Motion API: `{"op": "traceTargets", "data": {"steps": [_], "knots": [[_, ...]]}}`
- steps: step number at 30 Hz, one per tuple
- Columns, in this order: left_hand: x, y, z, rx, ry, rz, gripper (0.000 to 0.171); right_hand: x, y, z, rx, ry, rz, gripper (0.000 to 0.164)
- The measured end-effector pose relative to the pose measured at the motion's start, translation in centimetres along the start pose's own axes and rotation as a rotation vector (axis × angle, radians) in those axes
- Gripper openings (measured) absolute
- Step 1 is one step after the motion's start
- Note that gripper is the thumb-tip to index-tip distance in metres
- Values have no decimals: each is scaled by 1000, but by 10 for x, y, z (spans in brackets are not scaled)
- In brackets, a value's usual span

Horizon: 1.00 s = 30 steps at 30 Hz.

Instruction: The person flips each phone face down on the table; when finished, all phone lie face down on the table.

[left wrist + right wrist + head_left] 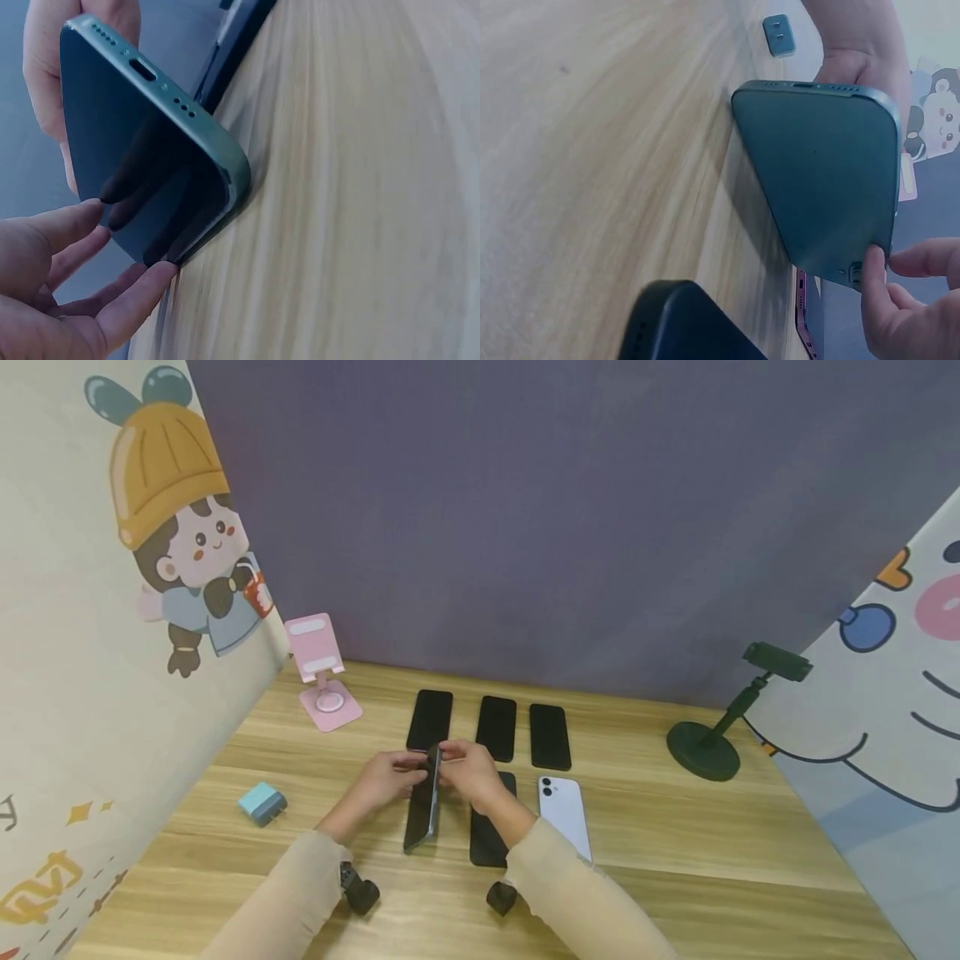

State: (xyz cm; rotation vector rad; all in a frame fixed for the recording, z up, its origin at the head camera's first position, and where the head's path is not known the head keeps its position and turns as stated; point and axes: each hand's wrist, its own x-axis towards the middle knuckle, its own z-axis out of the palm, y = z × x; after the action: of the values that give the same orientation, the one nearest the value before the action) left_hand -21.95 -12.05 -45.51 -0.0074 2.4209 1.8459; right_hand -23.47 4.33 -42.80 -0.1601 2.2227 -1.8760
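A dark phone with a blue-green back point(422, 810) stands tilted on a long edge, its screen facing left. My right hand point(471, 770) pinches its far top corner beside the camera, fingers point(876, 279) on the back and along the edge. My left hand point(388, 779) is on the screen side, its fingertips touching the glass and the lower edge in the left wrist view. Under my right forearm lies a black phone point(487, 839), partly hidden. A white phone point(562, 810) lies back up to its right.
Three dark phones lie in a row behind: left point(431, 718), middle point(497, 727) and right point(550, 737). A pink phone stand point(315, 647) is at the back left, a dark green stand point(705, 747) at the right. A blue charger plug point(262, 803) sits left on the wooden table point(712, 877).
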Motion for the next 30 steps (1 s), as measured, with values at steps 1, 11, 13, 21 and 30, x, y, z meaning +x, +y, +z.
{"op": "traceTargets", "data": {"steps": [1,11,13,21,30], "knots": [[0,0,1,-33,-3,-8,31,1,1,0,15,-3,0,42],[-4,-1,5,-256,-61,-31,40,4,4,-2,115,-51,19,45],[-4,0,6,-282,-58,-37,40,5,4,-2,118,-57,15,46],[-3,3,5,-318,-36,-1,39,8,3,1,108,-75,18,48],[-5,4,-1,-299,-19,55,43,9,11,5,41,-114,33,39]]}}
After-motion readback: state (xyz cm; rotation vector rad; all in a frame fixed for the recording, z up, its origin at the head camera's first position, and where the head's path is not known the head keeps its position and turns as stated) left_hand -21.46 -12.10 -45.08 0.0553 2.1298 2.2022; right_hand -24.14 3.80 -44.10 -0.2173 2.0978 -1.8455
